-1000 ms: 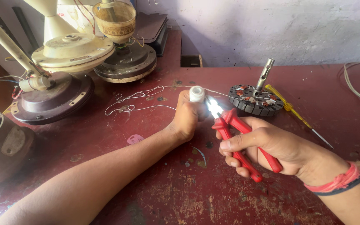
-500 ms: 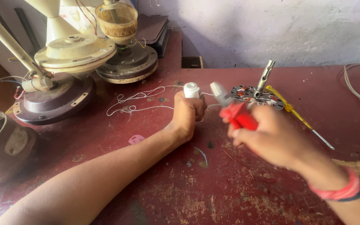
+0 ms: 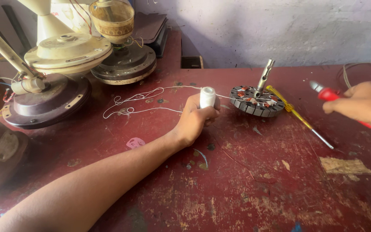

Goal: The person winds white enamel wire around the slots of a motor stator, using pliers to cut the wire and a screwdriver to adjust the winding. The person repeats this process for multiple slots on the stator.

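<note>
My left hand rests on the red table and grips a white spool of thread, held upright. Loose white thread trails from it to the left across the table. My right hand is far to the right, closed around red-handled pliers whose nose points left. Between the hands lies a round fan stator with a metal shaft sticking up. A yellow-handled screwdriver lies just right of the stator.
Dismantled ceiling fan motors stand stacked at the back left, another brown housing at the left edge. A wire loop lies at the back right. A pale patch of bare wood marks the table at right.
My right hand has carried the red pliers away from the spool, far to the right. My left hand still holds the spool in about the same place.
</note>
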